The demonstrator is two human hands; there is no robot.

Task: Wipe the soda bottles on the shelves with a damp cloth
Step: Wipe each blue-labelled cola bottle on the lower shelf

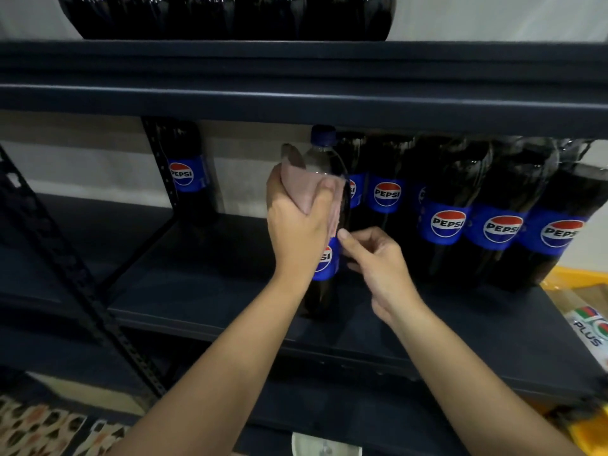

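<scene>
Both forearms reach up toward the middle shelf [427, 311]; wiping is under way on one upright bottle.

Nearest the lens, I read my right hand [378, 261] with fingers loosely curled, thumb tip touching the bottle [324, 225] at its label and clamped on nothing. Just beyond, my left hand [296, 222] presses the pink cloth [309, 185] against the bottle's shoulder, fingers wrapped round cloth. Long axis vertical, so I judge the stroke runs downward. Farther right, a row of unwiped bottles [493, 212] stands.
</scene>
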